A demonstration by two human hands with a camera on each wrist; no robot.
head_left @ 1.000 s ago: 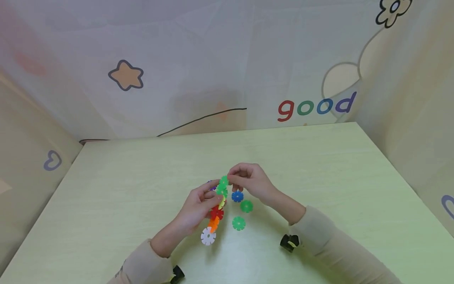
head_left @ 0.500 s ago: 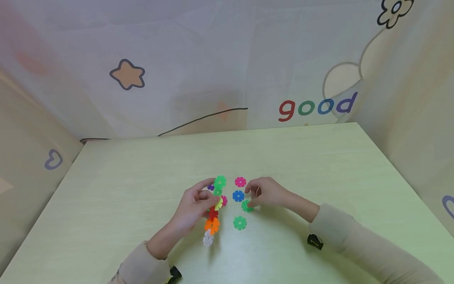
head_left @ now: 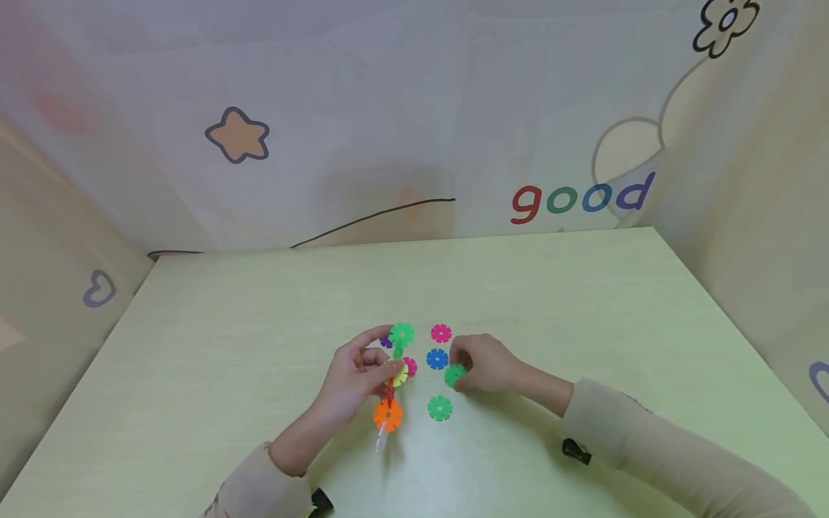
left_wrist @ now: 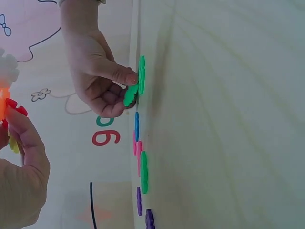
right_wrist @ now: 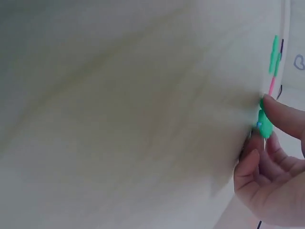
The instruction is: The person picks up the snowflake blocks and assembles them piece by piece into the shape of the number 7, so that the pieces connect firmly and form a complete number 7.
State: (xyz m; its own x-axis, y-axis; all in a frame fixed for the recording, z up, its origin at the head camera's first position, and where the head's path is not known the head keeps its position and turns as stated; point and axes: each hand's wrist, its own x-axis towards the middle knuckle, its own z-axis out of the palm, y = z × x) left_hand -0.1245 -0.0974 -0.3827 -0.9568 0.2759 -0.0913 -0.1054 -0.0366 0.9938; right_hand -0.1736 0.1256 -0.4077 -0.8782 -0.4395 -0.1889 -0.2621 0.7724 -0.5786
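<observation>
My left hand (head_left: 352, 374) holds up a chain of slotted snowflake discs, pinching it around the yellow disc (head_left: 400, 374). Above the fingers the chain ends in green discs (head_left: 402, 334). Below hang red, an orange disc (head_left: 388, 415) and a white disc (head_left: 381, 437) turned edge-on. My right hand (head_left: 488, 363) pinches a loose green snowflake disc (head_left: 455, 375) at the tabletop. That disc shows tilted between thumb and fingers in the left wrist view, where the right hand (left_wrist: 102, 76) appears too. In the right wrist view, thumb and fingers hold the green disc (right_wrist: 265, 125).
Loose discs lie around the hands on the pale wooden table (head_left: 259, 316): a blue disc (head_left: 437, 359), a pink disc (head_left: 441, 333), another green disc (head_left: 440, 408) and, partly behind the chain, a pink disc (head_left: 411, 367) and a purple disc (head_left: 386, 341). A printed cloth backdrop (head_left: 363, 108) stands behind.
My right hand has left the top of the chain, moved right and down to the loose green disc and taken hold of it. The chain has twisted in my left hand.
</observation>
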